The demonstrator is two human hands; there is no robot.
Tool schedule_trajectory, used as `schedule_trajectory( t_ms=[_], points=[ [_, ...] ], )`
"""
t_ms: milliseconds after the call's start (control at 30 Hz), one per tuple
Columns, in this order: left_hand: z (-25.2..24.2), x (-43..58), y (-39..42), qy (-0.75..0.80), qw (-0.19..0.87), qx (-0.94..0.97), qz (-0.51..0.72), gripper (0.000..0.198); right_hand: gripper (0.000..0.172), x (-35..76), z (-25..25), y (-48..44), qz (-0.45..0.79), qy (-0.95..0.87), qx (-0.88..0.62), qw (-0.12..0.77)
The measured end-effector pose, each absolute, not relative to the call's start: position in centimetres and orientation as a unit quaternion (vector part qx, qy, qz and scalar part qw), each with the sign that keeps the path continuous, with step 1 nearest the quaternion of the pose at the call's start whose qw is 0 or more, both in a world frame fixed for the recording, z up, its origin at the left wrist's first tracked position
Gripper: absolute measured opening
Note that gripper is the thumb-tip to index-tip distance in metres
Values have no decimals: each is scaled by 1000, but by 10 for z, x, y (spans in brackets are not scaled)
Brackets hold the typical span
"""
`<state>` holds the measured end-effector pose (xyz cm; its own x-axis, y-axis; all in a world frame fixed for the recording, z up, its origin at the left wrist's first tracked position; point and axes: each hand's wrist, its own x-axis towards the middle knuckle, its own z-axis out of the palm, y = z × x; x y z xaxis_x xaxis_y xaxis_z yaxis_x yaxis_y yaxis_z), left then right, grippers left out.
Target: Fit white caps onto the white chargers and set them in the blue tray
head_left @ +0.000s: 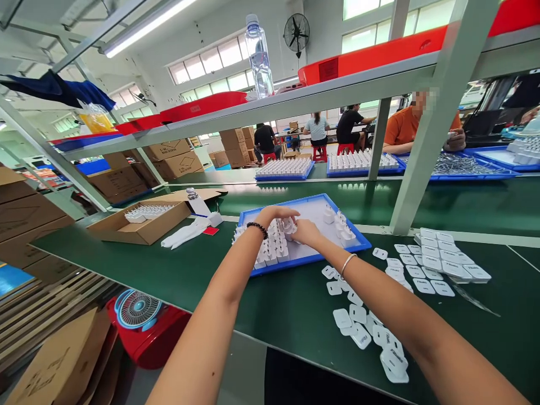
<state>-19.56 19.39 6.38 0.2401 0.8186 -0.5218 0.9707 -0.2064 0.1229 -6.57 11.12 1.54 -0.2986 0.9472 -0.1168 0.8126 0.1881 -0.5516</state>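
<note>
My left hand (276,214) arches over a blue-rimmed tray (310,257), its fingers bent round a small white plastic part (289,226). From the other side my right hand (307,232) closes its fingertips on the same part; its fingers are partly hidden. Rows of similar white parts (272,247) stand upright in the tray's left half, below my left hand. A smaller group of white parts (343,229) stands at the tray's right end. Loose white square plates with rounded corners (358,314) lie scattered under my right forearm.
Stacked white plates (447,256) lie to the right. At left are an open cardboard box (143,222) with white parts and a white glove (185,232). A shelf post (415,163) rises beyond the tray. Filled trays (284,169) and a person in orange (399,132) are across the bench.
</note>
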Motion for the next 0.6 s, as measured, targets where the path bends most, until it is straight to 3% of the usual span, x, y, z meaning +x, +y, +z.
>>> schedule_trajectory(
  t_ms=[333,600],
  points=[
    [55,-200,192,606,197,756,-151,32,33,-76,7,103,234,-729,-611,200],
    [55,-199,195,609,213,749,-148,34,33,-77,18,94,293,-731,-592,174]
  ],
)
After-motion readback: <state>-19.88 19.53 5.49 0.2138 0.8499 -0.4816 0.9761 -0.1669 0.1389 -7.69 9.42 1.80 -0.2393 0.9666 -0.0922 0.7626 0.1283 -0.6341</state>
